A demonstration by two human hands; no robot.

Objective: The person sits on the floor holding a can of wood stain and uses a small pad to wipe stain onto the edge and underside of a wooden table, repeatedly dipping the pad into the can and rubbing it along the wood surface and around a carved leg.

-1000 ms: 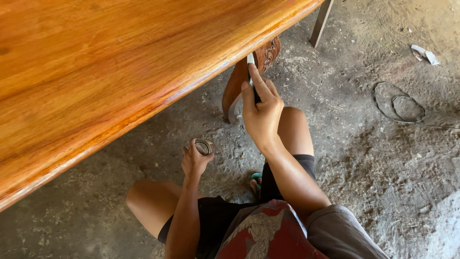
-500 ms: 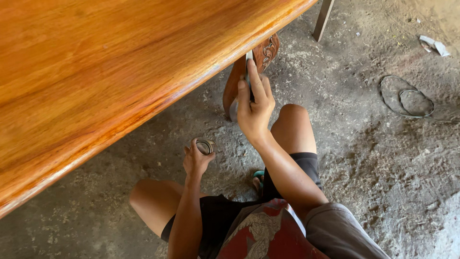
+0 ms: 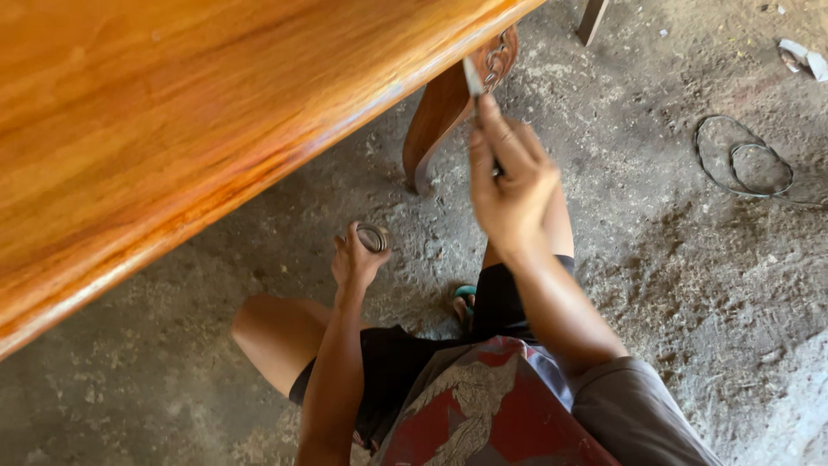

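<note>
My right hand (image 3: 511, 185) is raised and closed on a thin flat blade tool (image 3: 473, 79) whose pale tip points up at the lower edge of the polished orange-brown wooden tabletop (image 3: 172, 138). Just behind the tip stands a carved curved table leg (image 3: 448, 103). My left hand (image 3: 356, 259) is held low over the dirt floor, gripping a small round tin lid (image 3: 374, 237) between its fingers. I am squatting, with both bare knees visible under the hands.
A loop of dark wire (image 3: 743, 160) lies on the dusty concrete floor at the right. A crumpled scrap (image 3: 798, 56) sits at the top right, and a thin wooden leg (image 3: 592, 19) stands at the top. A green sandal (image 3: 466, 298) shows by my leg.
My right hand with the blade tool has shifted slightly along the table edge near the carved leg. The left hand still holds the tin lid low.
</note>
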